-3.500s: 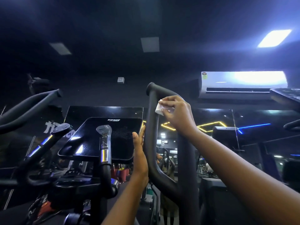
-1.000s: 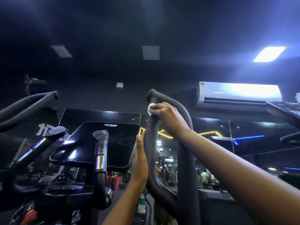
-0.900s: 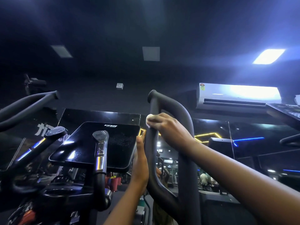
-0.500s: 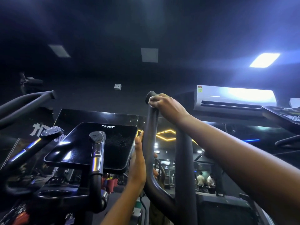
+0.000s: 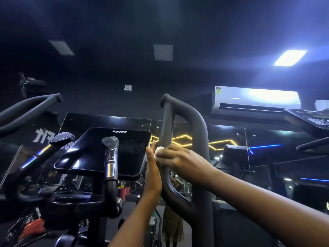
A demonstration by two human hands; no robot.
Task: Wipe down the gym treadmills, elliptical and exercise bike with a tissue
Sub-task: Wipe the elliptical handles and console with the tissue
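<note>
The elliptical's looped black right handle (image 5: 187, 114) rises in the middle of the view. My right hand (image 5: 178, 160) wraps around the loop's left bar about halfway down, gripping a white tissue (image 5: 159, 151) against it; only a small wad shows past my fingers. My left hand (image 5: 152, 168) stands upright with straight fingers, flat against the right edge of the black console screen (image 5: 105, 152), just left of the tissue.
Two short grips with silver contacts (image 5: 110, 157) (image 5: 58, 141) stand before the console. The long left handle (image 5: 30, 107) crosses the upper left. Another machine's console (image 5: 309, 120) juts in at right, under a wall air conditioner (image 5: 254, 102). Mirrors line the far wall.
My right hand has slid with the tissue from the top of the handle loop down its left bar to console height. My left hand has stayed against the console's edge.
</note>
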